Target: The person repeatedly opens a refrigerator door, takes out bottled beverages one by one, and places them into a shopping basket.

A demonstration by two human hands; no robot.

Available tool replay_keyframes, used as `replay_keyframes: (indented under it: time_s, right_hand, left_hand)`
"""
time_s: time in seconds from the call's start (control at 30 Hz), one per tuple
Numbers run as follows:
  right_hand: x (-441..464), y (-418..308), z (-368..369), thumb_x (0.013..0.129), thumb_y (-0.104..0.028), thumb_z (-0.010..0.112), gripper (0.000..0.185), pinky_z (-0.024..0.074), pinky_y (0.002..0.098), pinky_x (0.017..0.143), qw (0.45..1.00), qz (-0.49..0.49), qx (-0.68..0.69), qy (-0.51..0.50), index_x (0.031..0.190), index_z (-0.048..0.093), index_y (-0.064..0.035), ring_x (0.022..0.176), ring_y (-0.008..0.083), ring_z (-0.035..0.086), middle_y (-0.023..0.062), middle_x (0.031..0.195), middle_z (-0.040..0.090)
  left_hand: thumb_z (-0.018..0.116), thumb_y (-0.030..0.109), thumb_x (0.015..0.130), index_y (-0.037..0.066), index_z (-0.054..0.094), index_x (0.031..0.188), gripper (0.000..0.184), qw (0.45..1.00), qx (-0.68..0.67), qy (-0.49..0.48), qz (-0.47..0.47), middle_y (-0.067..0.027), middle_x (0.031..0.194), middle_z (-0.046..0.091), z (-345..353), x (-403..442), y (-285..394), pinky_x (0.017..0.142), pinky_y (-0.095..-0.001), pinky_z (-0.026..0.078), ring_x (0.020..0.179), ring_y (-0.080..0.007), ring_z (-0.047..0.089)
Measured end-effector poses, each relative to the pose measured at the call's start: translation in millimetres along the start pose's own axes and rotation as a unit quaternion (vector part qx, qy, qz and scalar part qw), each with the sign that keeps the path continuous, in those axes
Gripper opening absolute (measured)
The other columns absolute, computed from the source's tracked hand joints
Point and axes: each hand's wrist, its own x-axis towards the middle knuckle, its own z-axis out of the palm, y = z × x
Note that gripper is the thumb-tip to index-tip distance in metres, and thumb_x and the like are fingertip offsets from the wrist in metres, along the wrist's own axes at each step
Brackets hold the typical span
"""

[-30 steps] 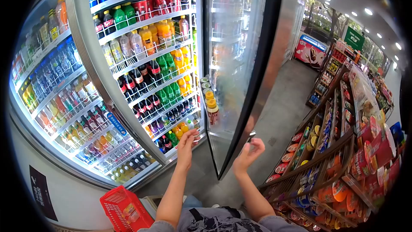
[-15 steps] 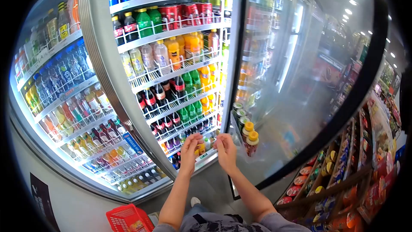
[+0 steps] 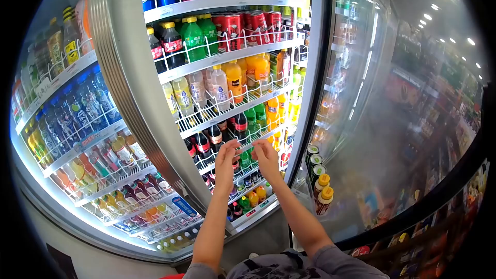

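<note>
My left hand [image 3: 225,168] and my right hand [image 3: 268,163] are raised side by side in front of the open cooler, a small gap between their fingertips. Both have loosely curved fingers, and no object shows in either. Behind them, wire-fronted shelves hold dark cola bottles [image 3: 203,143], green bottles [image 3: 250,119] and orange drink bottles [image 3: 273,111]. Higher up are clear bottles with pale labels [image 3: 219,89], green soda bottles [image 3: 194,40] and red cans [image 3: 231,27]. Neither hand appears to touch a bottle, though the hands hide part of the lower shelves.
The glass door [image 3: 392,124] stands open on the right, fogged, with yellow-capped bottles [image 3: 324,199] in its rack. A metal post [image 3: 129,88] divides this cooler from another on the left with water bottles [image 3: 64,113]. Snack shelves [image 3: 413,248] are at lower right.
The view has moved closer to the cooler and the shelves look larger. My hands are slightly higher in view, still apart. The red basket at lower left has nearly left the picture.
</note>
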Motion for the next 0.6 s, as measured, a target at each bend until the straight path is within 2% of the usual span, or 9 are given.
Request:
replay_keyframes:
  time_s: [0.17, 0.2, 0.3, 0.33, 0.37, 0.43, 0.47, 0.57, 0.6]
  right_hand:
    - [27.5, 35.6, 6.6, 0.098, -0.012, 0.053, 0.013, 0.0462, 0.0204, 0.066, 1.0, 0.021, 0.01, 0.009, 0.103, 0.06, -0.003, 0.07, 0.0065, 0.058, 0.0015, 0.074, 0.062]
    - [32.4, 37.6, 6.9, 0.098, -0.015, 0.052, 0.016, 0.048, 0.0224, 0.068, 0.999, 0.003, -0.034, 0.001, 0.107, 0.06, -0.0037, 0.073, 0.0085, 0.059, 0.0025, 0.08, 0.064]
    - [54.1, 45.7, 16.5, 0.099, -0.017, 0.051, 0.019, 0.0485, 0.0229, 0.071, 1.0, 0.02, -0.014, 0.001, 0.109, 0.06, -0.0031, 0.076, 0.0098, 0.061, 0.0038, 0.084, 0.066]
    - [60.4, 36.8, 20.3, 0.101, -0.022, 0.047, 0.025, 0.0488, 0.025, 0.076, 0.999, 0.012, -0.025, -0.016, 0.113, 0.06, -0.0032, 0.083, 0.012, 0.064, 0.0056, 0.09, 0.069]
    - [71.4, 35.4, 23.6, 0.101, -0.022, 0.047, 0.025, 0.0488, 0.025, 0.076, 0.999, 0.01, -0.026, -0.018, 0.113, 0.06, -0.0032, 0.083, 0.012, 0.064, 0.0056, 0.09, 0.069]
    - [95.5, 35.3, 31.1, 0.102, -0.026, 0.044, 0.031, 0.0479, 0.0273, 0.082, 1.0, -0.008, -0.007, -0.028, 0.117, 0.059, -0.0036, 0.087, 0.0142, 0.065, 0.0067, 0.095, 0.07]
    - [109.0, 34.8, 34.6, 0.103, -0.031, 0.04, 0.038, 0.0457, 0.0293, 0.088, 0.999, 0.009, -0.011, -0.037, 0.123, 0.056, -0.0039, 0.096, 0.0156, 0.064, 0.0076, 0.105, 0.068]
    - [155.9, 30.3, 48.8, 0.103, -0.035, 0.037, 0.043, 0.0436, 0.0302, 0.092, 0.998, -0.019, -0.011, -0.06, 0.129, 0.054, -0.0047, 0.104, 0.0154, 0.06, 0.0075, 0.113, 0.066]
    - [174.0, 38.8, 53.3, 0.103, -0.037, 0.035, 0.047, 0.0416, 0.0314, 0.096, 0.996, -0.04, -0.008, -0.079, 0.133, 0.051, -0.0046, 0.111, 0.0158, 0.056, 0.0077, 0.122, 0.06]
  left_hand:
    - [0.048, 0.018, 0.1, 0.007, 0.059, 0.122, 0.027, 1.0, -0.003, 0.012, 0.001, -0.0044, 0.116, 0.063, -8.5, 40.6, -9.4, 0.085, -0.0277, 0.045, 0.1, -0.0132, 0.06]
    - [0.048, 0.018, 0.1, 0.006, 0.059, 0.122, 0.027, 1.0, -0.004, 0.014, 0.011, -0.005, 0.117, 0.063, -8.9, 50.6, -7.5, 0.084, -0.0273, 0.045, 0.101, -0.0131, 0.06]
    - [0.047, 0.019, 0.101, 0.004, 0.058, 0.124, 0.029, 0.999, -0.011, 0.026, 0.027, -0.0061, 0.12, 0.062, -10.4, 83.6, -0.3, 0.088, -0.028, 0.046, 0.105, -0.0147, 0.06]
    - [0.047, 0.019, 0.101, 0.002, 0.057, 0.125, 0.031, 0.999, -0.007, 0.036, 0.04, -0.0069, 0.12, 0.062, -10.9, 96.8, 2.4, 0.089, -0.0279, 0.045, 0.107, -0.0153, 0.06]
    - [0.049, 0.027, 0.101, 0.003, 0.054, 0.13, 0.038, 0.998, -0.011, 0.024, 0.056, -0.0082, 0.124, 0.061, -18.5, 117.6, -5.0, 0.093, -0.0292, 0.045, 0.112, -0.0166, 0.059]
    - [0.049, 0.032, 0.101, 0.002, 0.052, 0.133, 0.044, 0.997, -0.021, 0.047, 0.05, -0.0086, 0.126, 0.059, -15.2, 139.8, 13.4, 0.099, -0.0323, 0.042, 0.117, -0.0186, 0.056]
    - [0.049, 0.035, 0.1, 0.002, 0.051, 0.135, 0.048, 0.994, -0.005, 0.053, 0.093, -0.0088, 0.129, 0.058, -20.9, 159.8, 7.2, 0.103, -0.0355, 0.039, 0.12, -0.0191, 0.054]
    - [0.043, 0.03, 0.102, 0.001, 0.05, 0.136, 0.046, 0.989, -0.05, 0.076, 0.115, -0.0097, 0.131, 0.055, -9.2, 190.7, 31.4, 0.106, -0.0311, 0.032, 0.122, -0.0186, 0.049]
    - [0.043, 0.03, 0.102, 0.001, 0.05, 0.136, 0.046, 0.988, -0.051, 0.079, 0.119, -0.0097, 0.131, 0.055, -11.1, 205.0, 32.7, 0.106, -0.0311, 0.032, 0.122, -0.0186, 0.049]
